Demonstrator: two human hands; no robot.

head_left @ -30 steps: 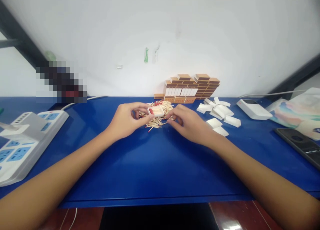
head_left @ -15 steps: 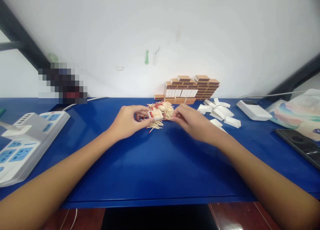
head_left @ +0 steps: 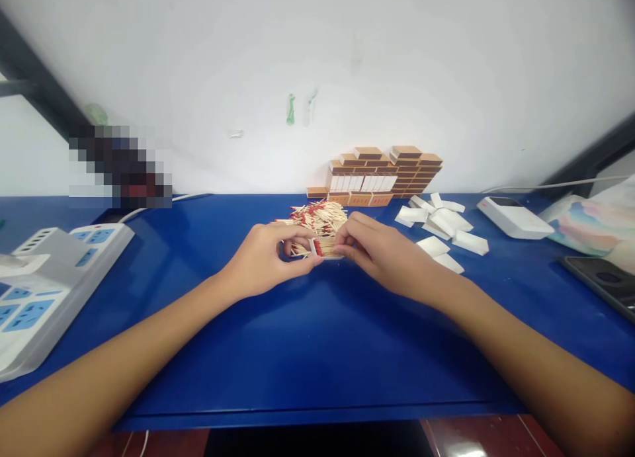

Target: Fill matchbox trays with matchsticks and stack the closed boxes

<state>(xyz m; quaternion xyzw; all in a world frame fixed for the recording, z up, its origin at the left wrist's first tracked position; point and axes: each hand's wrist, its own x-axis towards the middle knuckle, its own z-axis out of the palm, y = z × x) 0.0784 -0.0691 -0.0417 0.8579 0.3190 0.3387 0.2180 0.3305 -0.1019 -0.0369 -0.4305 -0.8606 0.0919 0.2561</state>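
Observation:
A small white matchbox tray, with red-headed matches lying in it, is pinched at its left end between the thumb and fingers of my left hand. My right hand is closed in a pinch at the tray's right end, its fingertips on the pale ends of matches there; how many it grips is hidden. Just behind both hands lies a heap of loose matches, heads pointing in mixed directions, partly covered by my fingers.
Stacked matchboxes stand against the wall. Several empty white trays lie right of my right hand. Farther right are a white device, a plastic packet and a dark phone. A power strip occupies the left side.
My left hand has brought the tray slightly right and nearer to me. My right hand's fingertips, formerly apart from the tray beside the heap, are now at its right end.

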